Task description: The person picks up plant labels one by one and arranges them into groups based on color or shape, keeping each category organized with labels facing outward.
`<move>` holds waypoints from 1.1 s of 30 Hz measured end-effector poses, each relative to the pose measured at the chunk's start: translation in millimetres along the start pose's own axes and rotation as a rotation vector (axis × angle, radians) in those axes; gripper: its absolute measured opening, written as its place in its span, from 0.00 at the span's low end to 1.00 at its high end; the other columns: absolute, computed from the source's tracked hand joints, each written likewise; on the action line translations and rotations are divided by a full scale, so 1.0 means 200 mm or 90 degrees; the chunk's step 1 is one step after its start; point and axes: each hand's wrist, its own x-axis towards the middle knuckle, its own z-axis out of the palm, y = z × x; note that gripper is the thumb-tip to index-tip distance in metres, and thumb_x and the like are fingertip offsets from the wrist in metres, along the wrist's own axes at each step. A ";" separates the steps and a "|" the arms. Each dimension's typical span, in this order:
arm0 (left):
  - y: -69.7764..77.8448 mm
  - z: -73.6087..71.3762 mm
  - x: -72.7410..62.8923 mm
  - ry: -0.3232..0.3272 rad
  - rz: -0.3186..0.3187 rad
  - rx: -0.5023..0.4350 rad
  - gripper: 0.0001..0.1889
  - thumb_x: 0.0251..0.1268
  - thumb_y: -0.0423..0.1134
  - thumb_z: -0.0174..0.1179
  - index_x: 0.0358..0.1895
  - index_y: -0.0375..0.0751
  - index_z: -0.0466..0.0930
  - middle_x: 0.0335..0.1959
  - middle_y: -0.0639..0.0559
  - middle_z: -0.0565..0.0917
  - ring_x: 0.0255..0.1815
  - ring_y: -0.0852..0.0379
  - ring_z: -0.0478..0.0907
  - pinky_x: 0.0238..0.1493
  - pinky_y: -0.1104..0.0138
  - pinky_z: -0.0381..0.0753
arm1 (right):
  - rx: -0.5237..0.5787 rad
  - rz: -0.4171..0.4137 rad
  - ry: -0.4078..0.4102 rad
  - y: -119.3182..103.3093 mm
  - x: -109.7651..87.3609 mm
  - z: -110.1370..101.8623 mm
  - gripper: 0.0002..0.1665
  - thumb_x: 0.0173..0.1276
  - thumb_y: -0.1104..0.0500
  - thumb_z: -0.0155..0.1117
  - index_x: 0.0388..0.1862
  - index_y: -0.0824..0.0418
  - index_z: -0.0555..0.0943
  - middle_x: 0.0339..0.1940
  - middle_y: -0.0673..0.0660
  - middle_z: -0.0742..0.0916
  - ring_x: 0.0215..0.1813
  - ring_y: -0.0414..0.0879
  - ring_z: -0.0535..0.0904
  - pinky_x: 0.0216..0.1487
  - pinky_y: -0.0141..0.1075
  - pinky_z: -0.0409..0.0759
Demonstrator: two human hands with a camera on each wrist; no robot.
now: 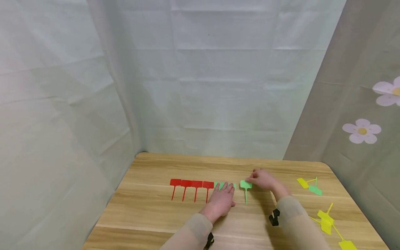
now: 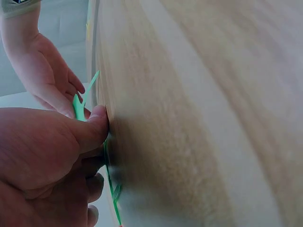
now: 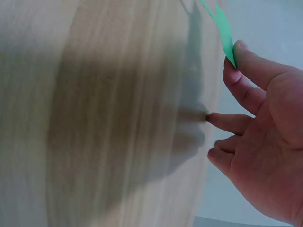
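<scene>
A row of red T-shaped plant labels (image 1: 192, 183) lies on the wooden table, stems toward me. Green plant labels (image 1: 217, 184) continue the row on the right, partly covered by my left hand (image 1: 221, 201). That hand rests over them with its fingers extended. Between thumb and index finger, my right hand (image 1: 264, 179) pinches another green plant label (image 1: 246, 184) by its right corner, a short gap from the row. In the right wrist view this label (image 3: 226, 40) is tilted, and the other fingers of the right hand (image 3: 270, 123) point toward the table.
At the right of the table (image 1: 150, 208) lie a yellow label (image 1: 302, 183) and a green label (image 1: 315, 190). Nearer me are several overlapping yellow labels (image 1: 326, 222), one at the frame's bottom edge. Pale cloth (image 1: 218, 86) hangs behind the table, with more at both sides.
</scene>
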 end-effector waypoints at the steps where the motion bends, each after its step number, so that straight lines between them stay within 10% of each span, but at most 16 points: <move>1: 0.00 0.00 0.00 -0.002 0.000 -0.001 0.34 0.81 0.56 0.58 0.84 0.47 0.66 0.85 0.57 0.63 0.87 0.54 0.55 0.85 0.53 0.53 | -0.001 0.002 0.004 0.00 0.01 0.01 0.16 0.81 0.52 0.66 0.38 0.62 0.90 0.67 0.82 0.79 0.77 0.81 0.63 0.77 0.69 0.62; 9: 0.00 0.01 0.00 -0.010 -0.003 -0.006 0.34 0.82 0.55 0.56 0.84 0.46 0.65 0.86 0.56 0.62 0.87 0.54 0.54 0.85 0.52 0.53 | -0.016 0.051 0.014 -0.03 0.03 0.07 0.15 0.79 0.51 0.68 0.39 0.61 0.90 0.76 0.87 0.64 0.80 0.86 0.46 0.77 0.75 0.52; 33: 0.00 -0.01 0.00 -0.003 -0.002 -0.013 0.35 0.81 0.55 0.59 0.84 0.45 0.66 0.85 0.56 0.63 0.87 0.53 0.55 0.85 0.51 0.53 | -0.027 0.060 0.018 -0.03 0.07 0.11 0.17 0.79 0.51 0.69 0.40 0.65 0.91 0.78 0.89 0.56 0.80 0.88 0.40 0.77 0.76 0.51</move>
